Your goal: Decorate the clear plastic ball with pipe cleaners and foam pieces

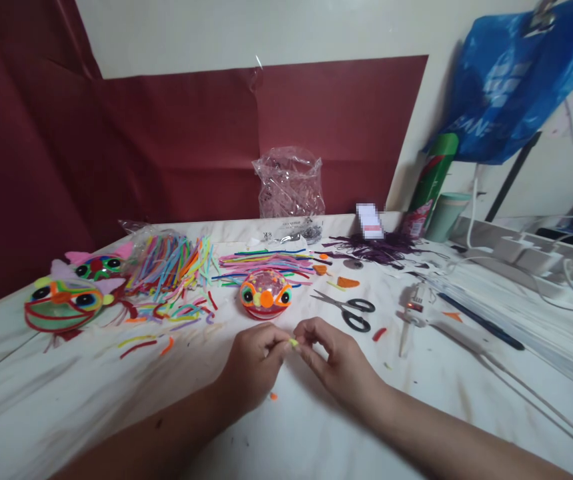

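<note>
Between their pinched fingertips, my left hand and my right hand hold a small yellow pipe cleaner piece just above the table. Much of that piece is hidden by the fingers. Straight behind the hands sits a round clear ball decorated as a face, with black eyes, an orange nose and a red mouth edge. Black-handled scissors lie with blades apart, right of the ball. A small orange scrap rests below my left hand.
Two finished-looking face ornaments stand at the left. Colourful pipe cleaners are heaped behind them, with loose cut bits around. A white glue gun and its cord lie at the right, near a power strip. Purple strips spread at the back.
</note>
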Demonstrator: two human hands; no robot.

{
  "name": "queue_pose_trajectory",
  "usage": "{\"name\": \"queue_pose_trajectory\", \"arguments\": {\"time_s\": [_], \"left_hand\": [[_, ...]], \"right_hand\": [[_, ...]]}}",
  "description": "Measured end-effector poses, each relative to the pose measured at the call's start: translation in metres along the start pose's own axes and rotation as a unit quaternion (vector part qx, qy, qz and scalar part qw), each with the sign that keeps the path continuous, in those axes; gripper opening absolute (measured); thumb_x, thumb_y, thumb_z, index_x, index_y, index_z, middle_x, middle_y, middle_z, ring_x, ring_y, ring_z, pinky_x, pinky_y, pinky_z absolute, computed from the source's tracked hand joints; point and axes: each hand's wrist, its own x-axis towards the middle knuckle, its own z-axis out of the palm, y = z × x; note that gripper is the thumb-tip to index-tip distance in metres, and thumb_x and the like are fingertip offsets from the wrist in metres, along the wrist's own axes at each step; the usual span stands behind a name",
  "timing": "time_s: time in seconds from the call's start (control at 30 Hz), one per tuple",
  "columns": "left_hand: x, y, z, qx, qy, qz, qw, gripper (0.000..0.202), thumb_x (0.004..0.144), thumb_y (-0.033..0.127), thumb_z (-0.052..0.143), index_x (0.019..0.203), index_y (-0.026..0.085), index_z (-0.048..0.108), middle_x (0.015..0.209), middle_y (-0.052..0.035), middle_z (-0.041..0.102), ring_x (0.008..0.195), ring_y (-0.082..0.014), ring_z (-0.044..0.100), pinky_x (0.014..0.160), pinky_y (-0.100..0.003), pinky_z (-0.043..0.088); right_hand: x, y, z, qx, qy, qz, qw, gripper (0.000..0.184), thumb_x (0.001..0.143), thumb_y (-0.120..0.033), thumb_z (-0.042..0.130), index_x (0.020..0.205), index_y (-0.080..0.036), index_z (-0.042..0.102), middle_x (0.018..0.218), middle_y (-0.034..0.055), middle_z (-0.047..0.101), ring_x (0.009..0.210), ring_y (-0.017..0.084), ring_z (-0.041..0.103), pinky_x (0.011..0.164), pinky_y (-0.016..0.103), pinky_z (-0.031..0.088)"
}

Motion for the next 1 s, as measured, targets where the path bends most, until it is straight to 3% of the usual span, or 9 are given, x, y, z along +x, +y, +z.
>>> {"name": "queue_pose_trajectory", "arguments": {"time_s": [0.13, 0.23, 0.4, 0.5, 0.6, 0.7, 0.83, 1.0], "left_hand": [[0.001, -0.001, -0.002, -0.056, 0.023, -0.053, 0.997, 0.016, 0.073, 0.026, 0.054, 0.066, 0.016, 0.062, 0.059, -0.0007, 0.060, 0.057, -0.0125, 0.051, 0.056, -0.022, 0.040], [0.003, -0.002, -0.004, -0.080, 0.036, -0.070, 0.994, 0.014, 0.073, 0.026, 0.054, 0.065, 0.016, 0.060, 0.055, 0.0017, 0.056, 0.053, -0.0109, 0.048, 0.053, -0.021, 0.039], [0.003, -0.001, -0.006, -0.045, 0.029, -0.005, 0.999, 0.014, 0.075, 0.025, 0.054, 0.069, 0.017, 0.064, 0.064, -0.0017, 0.063, 0.061, -0.0136, 0.055, 0.060, -0.023, 0.043], [0.002, -0.002, -0.004, -0.021, 0.018, 0.034, 0.999, 0.014, 0.074, 0.023, 0.055, 0.069, 0.017, 0.066, 0.068, -0.0031, 0.065, 0.065, -0.0148, 0.058, 0.064, -0.024, 0.044], [0.003, -0.004, -0.002, -0.068, 0.011, -0.016, 0.998, 0.017, 0.074, 0.024, 0.054, 0.084, 0.016, 0.066, 0.066, -0.0015, 0.063, 0.061, -0.0134, 0.056, 0.060, -0.023, 0.043], [0.006, -0.005, 0.000, -0.131, 0.037, -0.086, 0.987, 0.025, 0.075, 0.027, 0.054, 0.096, 0.015, 0.061, 0.060, 0.0019, 0.058, 0.056, -0.0116, 0.052, 0.056, -0.022, 0.041], [0.007, -0.004, 0.001, -0.069, 0.029, -0.091, 0.993, 0.013, 0.073, 0.027, 0.056, 0.072, 0.016, 0.062, 0.054, 0.0028, 0.054, 0.052, -0.0105, 0.048, 0.052, -0.021, 0.038], [0.002, 0.001, 0.000, 0.010, 0.011, -0.017, 1.000, 0.017, 0.073, 0.022, 0.053, 0.059, 0.016, 0.062, 0.053, 0.0018, 0.052, 0.054, -0.0113, 0.049, 0.055, -0.022, 0.038]], "right_hand": [[0.001, -0.003, -0.001, 0.027, 0.035, 0.001, 0.999, 0.013, 0.082, -0.028, 0.052, 0.093, -0.021, 0.053, 0.079, 0.0028, 0.060, 0.071, 0.015, 0.058, 0.069, 0.027, 0.048], [0.005, -0.005, -0.006, 0.034, 0.060, 0.016, 0.997, 0.016, 0.083, -0.032, 0.051, 0.093, -0.020, 0.054, 0.084, 0.0052, 0.060, 0.076, 0.017, 0.058, 0.072, 0.029, 0.048], [0.009, -0.005, -0.009, 0.071, -0.023, 0.089, 0.993, 0.024, 0.081, -0.041, 0.052, 0.077, -0.018, 0.059, 0.073, 0.0024, 0.061, 0.070, 0.016, 0.055, 0.065, 0.027, 0.044], [0.008, -0.003, -0.006, 0.098, -0.034, 0.107, 0.989, 0.026, 0.078, -0.043, 0.057, 0.073, -0.018, 0.059, 0.067, 0.0003, 0.057, 0.064, 0.013, 0.050, 0.061, 0.025, 0.041], [0.008, -0.001, -0.006, 0.129, -0.031, 0.125, 0.983, 0.029, 0.077, -0.045, 0.059, 0.070, -0.017, 0.057, 0.062, -0.0020, 0.053, 0.059, 0.011, 0.047, 0.056, 0.023, 0.038], [0.011, -0.002, -0.008, 0.147, -0.024, 0.146, 0.978, 0.033, 0.075, -0.048, 0.060, 0.070, -0.016, 0.056, 0.061, -0.0027, 0.052, 0.057, 0.011, 0.045, 0.053, 0.022, 0.036], [0.011, -0.002, -0.010, 0.114, -0.007, 0.128, 0.985, 0.029, 0.078, -0.044, 0.057, 0.070, -0.017, 0.057, 0.064, -0.0009, 0.054, 0.060, 0.012, 0.047, 0.057, 0.023, 0.039], [0.006, 0.001, -0.004, 0.022, -0.014, 0.061, 0.998, 0.021, 0.081, -0.034, 0.052, 0.069, -0.018, 0.057, 0.067, 0.0015, 0.058, 0.065, 0.015, 0.053, 0.063, 0.026, 0.042]]}}
